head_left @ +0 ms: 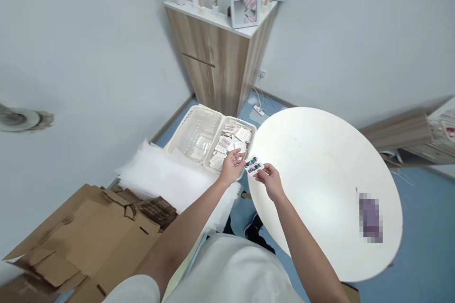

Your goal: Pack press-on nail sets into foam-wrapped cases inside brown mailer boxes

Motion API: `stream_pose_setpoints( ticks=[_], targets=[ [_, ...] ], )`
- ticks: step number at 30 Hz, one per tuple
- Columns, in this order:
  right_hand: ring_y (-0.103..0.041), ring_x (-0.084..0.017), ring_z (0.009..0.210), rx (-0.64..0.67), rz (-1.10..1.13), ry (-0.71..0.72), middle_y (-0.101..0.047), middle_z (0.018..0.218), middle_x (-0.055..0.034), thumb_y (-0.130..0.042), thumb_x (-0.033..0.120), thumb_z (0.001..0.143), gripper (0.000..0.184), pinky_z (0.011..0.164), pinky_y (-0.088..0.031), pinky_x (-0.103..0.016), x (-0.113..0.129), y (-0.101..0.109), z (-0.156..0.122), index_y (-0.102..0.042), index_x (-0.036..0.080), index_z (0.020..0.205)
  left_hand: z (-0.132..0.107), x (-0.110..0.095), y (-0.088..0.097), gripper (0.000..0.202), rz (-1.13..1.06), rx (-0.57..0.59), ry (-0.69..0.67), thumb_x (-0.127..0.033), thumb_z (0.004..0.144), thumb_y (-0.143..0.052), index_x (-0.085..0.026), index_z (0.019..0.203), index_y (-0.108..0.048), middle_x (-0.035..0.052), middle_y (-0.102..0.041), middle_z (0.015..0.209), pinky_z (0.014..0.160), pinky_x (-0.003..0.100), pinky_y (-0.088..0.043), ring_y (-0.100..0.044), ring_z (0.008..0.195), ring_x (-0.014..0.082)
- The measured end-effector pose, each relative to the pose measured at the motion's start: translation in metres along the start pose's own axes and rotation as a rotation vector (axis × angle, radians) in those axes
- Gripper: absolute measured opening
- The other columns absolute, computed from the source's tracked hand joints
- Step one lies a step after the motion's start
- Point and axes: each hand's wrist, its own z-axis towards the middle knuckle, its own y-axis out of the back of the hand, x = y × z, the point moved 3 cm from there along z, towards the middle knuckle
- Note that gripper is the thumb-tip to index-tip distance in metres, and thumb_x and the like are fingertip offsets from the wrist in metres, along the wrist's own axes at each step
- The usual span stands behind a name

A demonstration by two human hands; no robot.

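Note:
A small white card of press-on nails [253, 164], dark teal with some pink, is held up between my hands, over the gap between the basket and the round table. My right hand [270, 181] pinches its lower right corner between thumb and fingers. At the card's left edge, the thumb and fingertips of my left hand [232, 166] close on it. Beneath my left hand is a white plastic basket [253, 133] with many similar nail cards [225, 144] piled loosely inside. My left hand hides some of the pile.
A white round table [313, 151] stands at right, a pixelated purple object [370, 218] on it. A second basket [195, 125] holds clear plastic pieces. White foam sheets [170, 177] and flattened cardboard boxes [95, 232] lie at left. Behind are a wooden cabinet [220, 66] and power strip [259, 111].

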Motion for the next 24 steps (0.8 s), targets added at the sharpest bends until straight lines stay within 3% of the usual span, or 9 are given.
stream_pose_setpoints(
  ticks=[3,6,12,16,20,24],
  targets=[
    [-0.061,-0.015,0.070,0.060,0.014,-0.006,-0.056,0.067,0.0020,-0.064,0.035,0.063,0.025,0.066,-0.046,-0.028,-0.003,0.037,-0.026,-0.049,0.019,0.075,-0.015,0.001,-0.034,0.045,-0.031,0.035,0.030,-0.023,0.064,-0.066,-0.016,0.105,-0.048,0.0070,-0.061,0.091,0.062,0.025,-0.047,-0.058,0.067,0.0103],
    [-0.059,-0.013,0.070,0.092,-0.011,0.059,-0.058,0.074,0.0006,-0.065,0.032,0.062,0.031,0.067,-0.045,-0.028,-0.004,0.082,-0.053,-0.052,0.020,0.087,-0.035,0.004,-0.073,0.044,-0.019,0.108,0.072,-0.025,0.060,-0.069,-0.015,0.098,-0.050,0.0043,-0.062,0.077,0.061,0.025,-0.047,-0.059,0.066,0.0118],
    [-0.053,-0.008,0.064,0.165,-0.029,0.163,-0.050,0.093,-0.0006,-0.071,0.026,0.056,0.069,0.065,-0.045,-0.028,-0.013,0.170,-0.100,-0.040,0.029,0.119,-0.076,0.016,-0.151,0.047,0.051,0.276,0.129,-0.029,0.059,-0.072,-0.014,0.098,-0.050,0.0057,-0.066,0.075,0.065,0.031,-0.048,-0.061,0.067,0.0147],
    [-0.050,-0.006,0.058,0.135,-0.024,0.164,-0.047,0.083,0.0032,-0.070,0.025,0.056,0.067,0.061,-0.044,-0.026,-0.031,0.215,-0.119,-0.042,0.030,0.117,-0.093,0.034,-0.195,0.048,0.078,0.341,0.155,-0.031,0.060,-0.071,-0.014,0.100,-0.050,0.0079,-0.066,0.079,0.069,0.034,-0.047,-0.061,0.071,0.0160],
    [-0.051,-0.006,0.057,0.080,0.004,0.141,-0.046,0.076,0.0052,-0.070,0.025,0.056,0.066,0.061,-0.044,-0.026,-0.049,0.244,-0.130,-0.043,0.029,0.116,-0.107,0.053,-0.221,0.040,0.101,0.343,0.177,-0.035,0.066,-0.065,-0.014,0.099,-0.054,0.0088,-0.063,0.090,0.072,0.033,-0.047,-0.059,0.079,0.0153],
    [-0.053,-0.007,0.058,0.037,0.017,0.126,-0.046,0.076,0.0053,-0.069,0.025,0.057,0.066,0.061,-0.044,-0.026,-0.063,0.264,-0.136,-0.042,0.029,0.117,-0.121,0.066,-0.228,0.032,0.252,0.417,0.168,-0.037,0.072,-0.059,-0.016,0.096,-0.060,0.0062,-0.061,0.085,0.068,0.029,-0.046,-0.057,0.074,0.0132]
  ],
)
